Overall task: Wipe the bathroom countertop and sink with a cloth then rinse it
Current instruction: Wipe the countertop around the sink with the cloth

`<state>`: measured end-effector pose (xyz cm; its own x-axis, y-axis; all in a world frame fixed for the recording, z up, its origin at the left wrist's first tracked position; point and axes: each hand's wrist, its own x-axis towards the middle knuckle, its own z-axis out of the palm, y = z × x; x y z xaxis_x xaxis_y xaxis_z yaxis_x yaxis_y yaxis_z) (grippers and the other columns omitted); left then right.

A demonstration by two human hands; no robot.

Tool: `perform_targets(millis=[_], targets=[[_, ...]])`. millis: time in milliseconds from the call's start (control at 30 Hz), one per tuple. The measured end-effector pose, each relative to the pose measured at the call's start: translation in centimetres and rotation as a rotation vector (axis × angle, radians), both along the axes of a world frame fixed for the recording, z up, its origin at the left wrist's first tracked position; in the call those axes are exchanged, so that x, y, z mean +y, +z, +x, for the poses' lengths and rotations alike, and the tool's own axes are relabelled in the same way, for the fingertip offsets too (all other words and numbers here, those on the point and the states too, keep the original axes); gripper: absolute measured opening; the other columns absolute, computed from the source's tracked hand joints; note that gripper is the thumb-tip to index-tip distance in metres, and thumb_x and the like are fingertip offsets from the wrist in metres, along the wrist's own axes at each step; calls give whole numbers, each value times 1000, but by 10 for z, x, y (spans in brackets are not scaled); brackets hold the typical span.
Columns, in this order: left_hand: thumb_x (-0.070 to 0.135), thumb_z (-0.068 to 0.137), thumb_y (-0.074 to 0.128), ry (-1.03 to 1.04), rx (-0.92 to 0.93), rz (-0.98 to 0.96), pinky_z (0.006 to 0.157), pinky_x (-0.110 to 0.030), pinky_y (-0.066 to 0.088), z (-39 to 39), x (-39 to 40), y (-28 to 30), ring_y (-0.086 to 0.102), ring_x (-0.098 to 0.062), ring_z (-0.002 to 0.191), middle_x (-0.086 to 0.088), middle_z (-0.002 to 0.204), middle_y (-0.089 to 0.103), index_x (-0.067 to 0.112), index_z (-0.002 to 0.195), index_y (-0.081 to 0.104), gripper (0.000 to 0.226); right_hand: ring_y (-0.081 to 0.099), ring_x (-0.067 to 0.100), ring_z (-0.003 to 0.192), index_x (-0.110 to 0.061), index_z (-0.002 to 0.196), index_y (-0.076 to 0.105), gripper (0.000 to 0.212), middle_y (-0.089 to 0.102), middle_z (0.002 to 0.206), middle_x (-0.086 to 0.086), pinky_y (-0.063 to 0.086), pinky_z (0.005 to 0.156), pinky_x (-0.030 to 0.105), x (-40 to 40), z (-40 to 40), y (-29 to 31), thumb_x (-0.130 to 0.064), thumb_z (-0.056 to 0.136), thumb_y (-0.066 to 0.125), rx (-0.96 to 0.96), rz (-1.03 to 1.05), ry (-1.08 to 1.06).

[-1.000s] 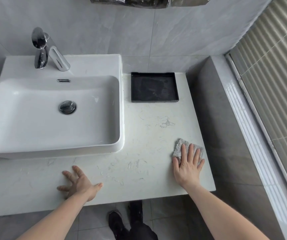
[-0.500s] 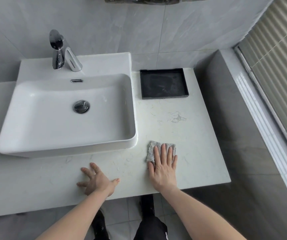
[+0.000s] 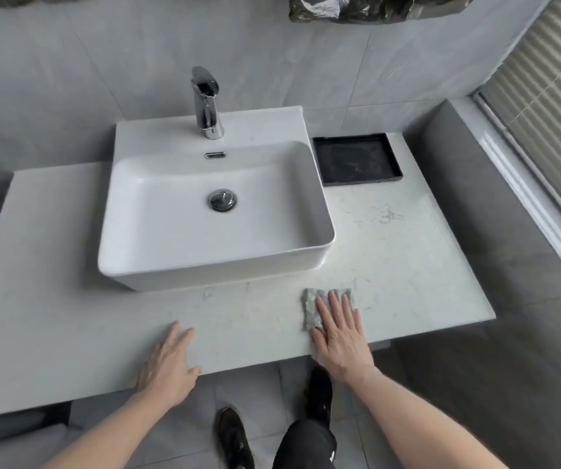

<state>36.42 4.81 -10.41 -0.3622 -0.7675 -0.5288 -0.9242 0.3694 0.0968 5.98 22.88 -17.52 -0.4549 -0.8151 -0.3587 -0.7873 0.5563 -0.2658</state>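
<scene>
On the front strip of the pale countertop [image 3: 407,265], at about five o'clock from the white sink [image 3: 157,265], the right hand [image 3: 341,336] lies palm down, flat and spread, with its fingers [image 3: 335,304] laid together over a grey speckled cloth [image 3: 313,308]. It presses the cloth against the stone without gripping it; the cloth's left and far edges show past the fingertips. The right forearm runs back from the wrist toward four o'clock, bare to the frame edge. Toward nine o'clock from the cloth, well apart from it, the left hand [image 3: 169,363] rests open on the counter's front edge, fingers pointing to twelve o'clock, thumb out to the right, holding nothing. Its forearm slants away toward seven o'clock. At twelve o'clock on the sink stands a chrome tap [image 3: 206,103]. A black tray [image 3: 357,160] sits just beside the sink's right rear corner, at about one o'clock from the cloth.
</scene>
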Motion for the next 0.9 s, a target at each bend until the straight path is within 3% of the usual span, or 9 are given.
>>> perform_targets(millis=[200, 433, 567, 633, 767, 900], targets=[[56, 77, 69, 151, -65, -47, 112, -47, 37, 78, -36, -21, 25, -34, 146, -6, 165, 2, 35, 155, 19, 96, -17, 27, 158, -33, 163, -9, 74, -19, 171, 2, -3, 128, 51, 17, -51, 4, -58, 103, 26, 18, 121, -361], [45, 79, 76, 154, -62, -64, 110, -46, 41, 78, -36, -41, 29, -35, 144, -9, 165, 7, 31, 154, 16, 97, -15, 37, 156, -25, 164, -3, 76, -15, 171, 13, -5, 125, 59, -17, -45, -6, -57, 102, 27, 11, 137, -547], [39, 68, 85, 135, -85, -82, 93, -44, 51, 73, -42, -39, 52, -34, 119, -8, 146, 31, 28, 144, 22, 99, -32, 35, 151, -27, 161, -19, 76, -32, 166, 10, -12, 124, 59, -38, 18, -3, -57, 104, 21, -43, 62, -324], [38, 65, 88, 125, -86, -100, 86, -42, 53, 68, -42, -37, 57, -32, 110, -3, 136, 33, 28, 144, 21, 103, -41, 34, 147, -28, 157, -27, 73, -41, 161, 9, -18, 123, 57, -52, 50, 4, -58, 104, 13, -84, 52, -174], [42, 70, 84, 125, -123, -81, 92, -40, 52, 66, -43, -35, 56, -30, 116, -5, 147, 26, 29, 151, 14, 108, -37, 30, 150, -29, 161, -16, 71, -33, 166, 6, -16, 122, 56, -67, 103, 5, -55, 104, 16, -102, 13, 110], [44, 73, 81, 136, -127, -59, 97, -40, 51, 62, -44, -28, 53, -29, 122, -6, 155, 17, 29, 154, 11, 108, -29, 24, 154, -35, 162, -12, 70, -25, 169, -3, -8, 125, 51, -58, 78, 1, -58, 104, 20, -86, -21, 268]])
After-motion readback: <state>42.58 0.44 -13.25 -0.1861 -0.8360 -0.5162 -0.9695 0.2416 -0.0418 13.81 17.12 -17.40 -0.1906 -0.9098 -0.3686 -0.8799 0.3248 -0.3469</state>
